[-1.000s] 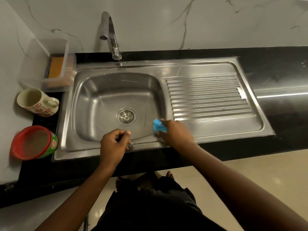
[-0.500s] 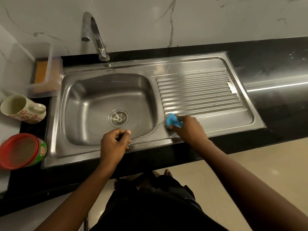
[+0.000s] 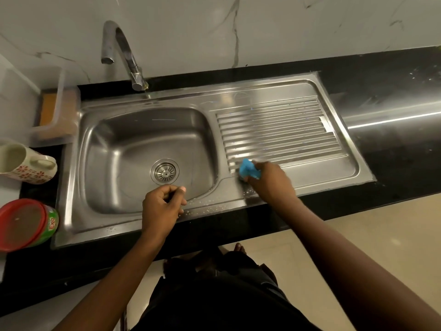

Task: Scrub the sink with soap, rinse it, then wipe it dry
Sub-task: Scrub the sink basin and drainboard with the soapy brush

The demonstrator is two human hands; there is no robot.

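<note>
While a red-lidded jar [image 3: 26,224] and a floral mug [image 3: 26,167] crowd the tabletop's [image 3: 393,96] left edge, the left hand [image 3: 162,206] rests curled at the sink's [image 3: 148,123] front rim. Right hand [image 3: 269,181] fingers clamp a blue cloth [image 3: 248,169], now moved rightward onto the open ribbed drainboard [image 3: 281,130].

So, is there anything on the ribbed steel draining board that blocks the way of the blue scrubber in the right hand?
Nothing visible does. The right hand presses the blue scrubber on the near left corner of the ribbed steel draining board, and the rest of the ribs are bare apart from small water drops.
</note>
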